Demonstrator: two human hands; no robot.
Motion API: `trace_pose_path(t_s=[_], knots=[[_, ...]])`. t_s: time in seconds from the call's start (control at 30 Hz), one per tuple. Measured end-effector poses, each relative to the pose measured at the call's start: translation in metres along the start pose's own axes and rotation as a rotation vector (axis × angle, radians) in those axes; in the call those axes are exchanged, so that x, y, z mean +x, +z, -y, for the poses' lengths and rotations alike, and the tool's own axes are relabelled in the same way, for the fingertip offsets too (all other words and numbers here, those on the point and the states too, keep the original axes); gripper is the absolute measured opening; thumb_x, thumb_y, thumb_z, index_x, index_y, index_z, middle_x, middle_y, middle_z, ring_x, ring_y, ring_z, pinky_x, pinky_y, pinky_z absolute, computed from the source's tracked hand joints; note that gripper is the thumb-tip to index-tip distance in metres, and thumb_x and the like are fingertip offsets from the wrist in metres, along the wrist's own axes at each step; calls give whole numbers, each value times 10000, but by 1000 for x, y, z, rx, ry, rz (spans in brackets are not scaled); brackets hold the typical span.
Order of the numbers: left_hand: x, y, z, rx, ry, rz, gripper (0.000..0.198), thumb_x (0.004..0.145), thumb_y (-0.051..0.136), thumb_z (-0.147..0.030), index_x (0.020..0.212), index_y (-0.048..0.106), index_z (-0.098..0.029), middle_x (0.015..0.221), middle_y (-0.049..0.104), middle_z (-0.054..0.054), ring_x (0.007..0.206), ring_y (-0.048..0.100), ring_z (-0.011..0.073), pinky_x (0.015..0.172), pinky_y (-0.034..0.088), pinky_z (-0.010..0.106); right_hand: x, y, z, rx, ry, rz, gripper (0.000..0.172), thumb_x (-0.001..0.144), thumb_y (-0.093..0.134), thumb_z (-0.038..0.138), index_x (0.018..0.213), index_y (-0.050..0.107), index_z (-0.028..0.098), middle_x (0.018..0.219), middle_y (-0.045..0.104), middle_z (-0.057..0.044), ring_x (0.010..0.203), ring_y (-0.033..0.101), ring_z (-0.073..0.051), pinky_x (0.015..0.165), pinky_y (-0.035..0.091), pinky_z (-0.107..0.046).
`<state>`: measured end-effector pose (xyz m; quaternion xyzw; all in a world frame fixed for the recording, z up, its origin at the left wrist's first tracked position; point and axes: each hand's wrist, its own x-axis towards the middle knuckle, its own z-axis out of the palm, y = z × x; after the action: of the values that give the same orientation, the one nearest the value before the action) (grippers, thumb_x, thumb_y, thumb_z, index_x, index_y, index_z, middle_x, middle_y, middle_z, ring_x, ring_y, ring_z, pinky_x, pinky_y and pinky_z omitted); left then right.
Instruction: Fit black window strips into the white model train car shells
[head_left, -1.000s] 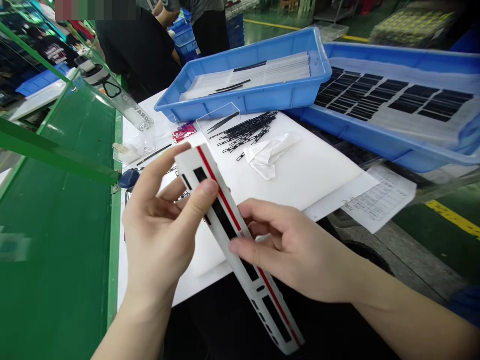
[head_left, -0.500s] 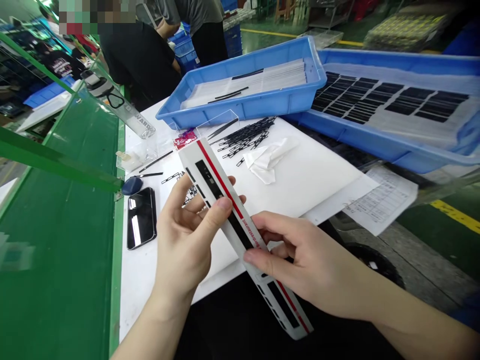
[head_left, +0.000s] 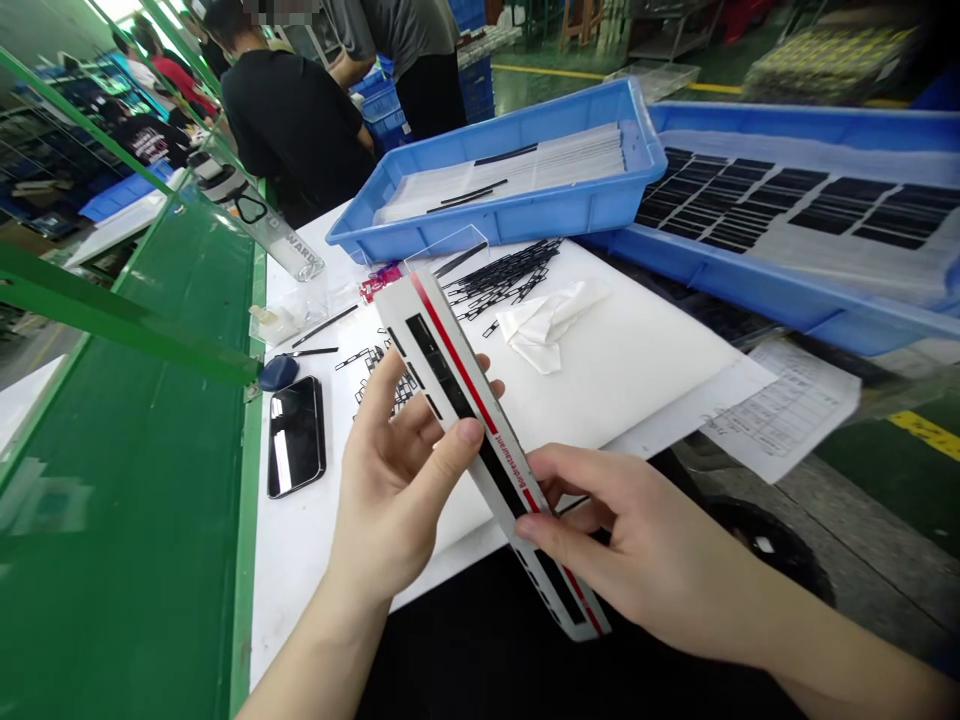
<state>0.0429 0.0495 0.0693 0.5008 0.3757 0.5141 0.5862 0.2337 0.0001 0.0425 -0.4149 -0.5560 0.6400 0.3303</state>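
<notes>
Both hands hold a long white model train shell (head_left: 450, 370) with a red stripe and black window openings, tilted from upper left to lower right above the white table (head_left: 637, 350). My left hand (head_left: 397, 490) grips its upper half, thumb pressed on the window strip and fingers behind. My right hand (head_left: 645, 555) pinches the lower half from the right side, fingers closed on the edge. A pile of thin black window-frame strips (head_left: 502, 275) lies behind the shell, and a few more black strips (head_left: 367, 360) lie left of my left hand.
A black phone (head_left: 296, 435) lies at the table's left edge beside a green conveyor (head_left: 127, 480). Two blue trays (head_left: 510, 215) (head_left: 787, 270) hold sheets and black parts. A crumpled white cloth (head_left: 544, 315), a printed sheet (head_left: 787, 405) and a clear guard (head_left: 277, 235) are nearby. People stand at the back.
The shell has shifted up and to the right with both hands. My left hand has moved lower along it, uncovering the phone, and the view has shifted slightly.
</notes>
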Motion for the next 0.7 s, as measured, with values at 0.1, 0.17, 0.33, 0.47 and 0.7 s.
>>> trace_pose_path(t_s=[0.1,0.17,0.33,0.47,0.7], knots=[[-2,-1,1,-30,-20,18,545,972,747,-125,1467,546,-234,1299,777,109,1171,774,282,927,697,326,-1,-1,-1,-1,-13,20,94,1033,653,321,1058,676,234,945,722,2,717,678,-122,603,526,-218],[-4,1,1,-24,-34,37,522,977,746,-131,1459,566,-224,1281,785,104,1143,782,255,936,684,295,-2,-3,0,27,-36,29,121,1023,687,326,1115,702,249,944,751,5,797,728,-137,686,579,-211],[-28,12,2,95,-100,90,559,1005,726,-148,1495,571,-367,1305,781,22,1115,777,178,923,657,218,0,-10,12,172,-129,-114,210,1037,695,324,1246,718,327,1042,800,33,908,777,-106,819,619,-156],[-52,15,8,254,-166,91,687,1000,747,-196,1550,486,-514,1408,737,-37,1217,747,199,942,651,223,1,-12,13,314,-53,-82,182,979,772,231,1149,757,296,1051,811,30,899,776,-103,843,621,-163],[-63,9,8,367,-152,62,777,929,831,-225,1556,484,-525,1359,761,-85,1187,760,173,870,652,152,-2,-11,1,403,-9,-24,112,984,759,187,1075,711,234,1067,810,0,973,774,-120,886,614,-191]])
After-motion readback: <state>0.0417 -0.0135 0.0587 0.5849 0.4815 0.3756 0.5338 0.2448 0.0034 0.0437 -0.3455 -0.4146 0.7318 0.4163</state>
